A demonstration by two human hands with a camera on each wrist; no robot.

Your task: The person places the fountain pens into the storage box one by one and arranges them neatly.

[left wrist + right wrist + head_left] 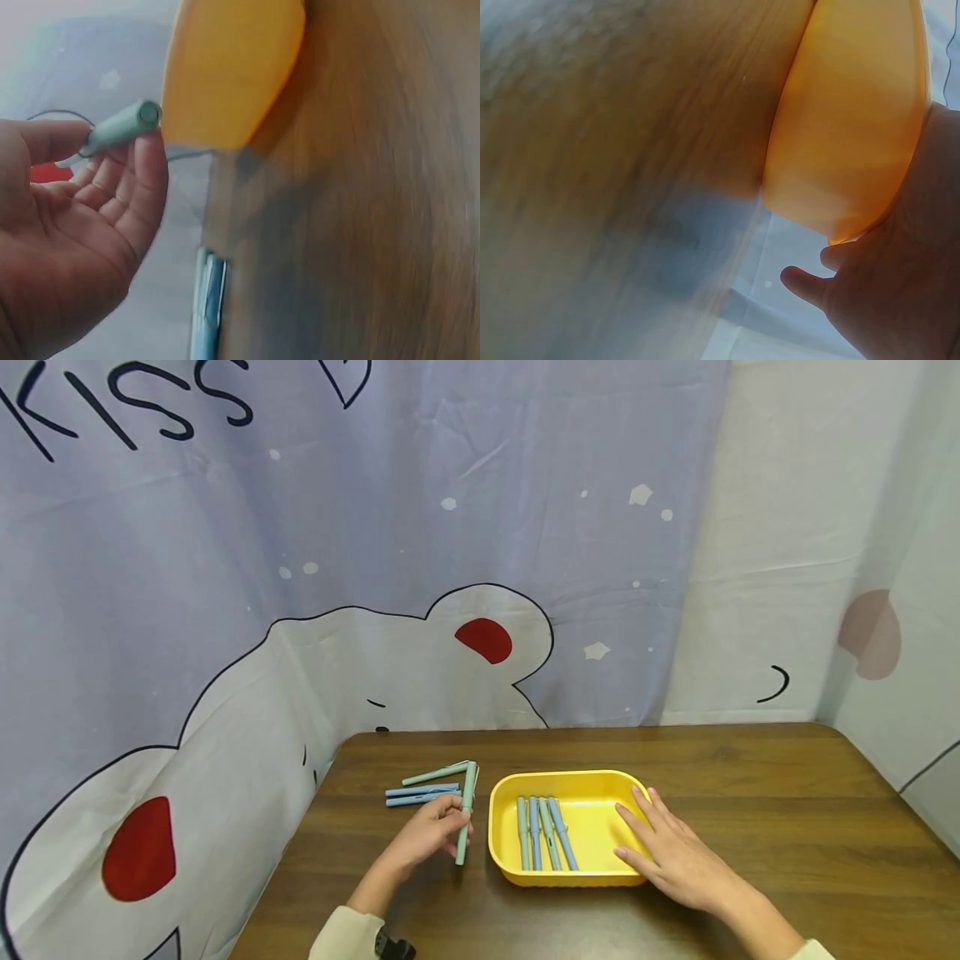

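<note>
Between thumb and fingers, my left hand (pixel 431 833) pinches a light green pen (pixel 467 810), raised over the table just left of a yellow tray (pixel 600 878). In the left wrist view the green pen (pixel 126 126) points one end at the camera. Inside the tray, green and blue pens (pixel 534 833) lie side by side in its left half. My right hand (pixel 678 856) rests on the tray's right rim with its fingers spread. In the right wrist view that hand (pixel 900 285) lies against the outside of the orange-looking tray (pixel 847 112).
Left of the tray, another green pen (pixel 435 774) and two blue pens (pixel 422 794) lie on the brown wooden table (pixel 750 802). Behind the table hangs a printed curtain (pixel 390 668). A dark band (pixel 393 947) circles my left wrist.
</note>
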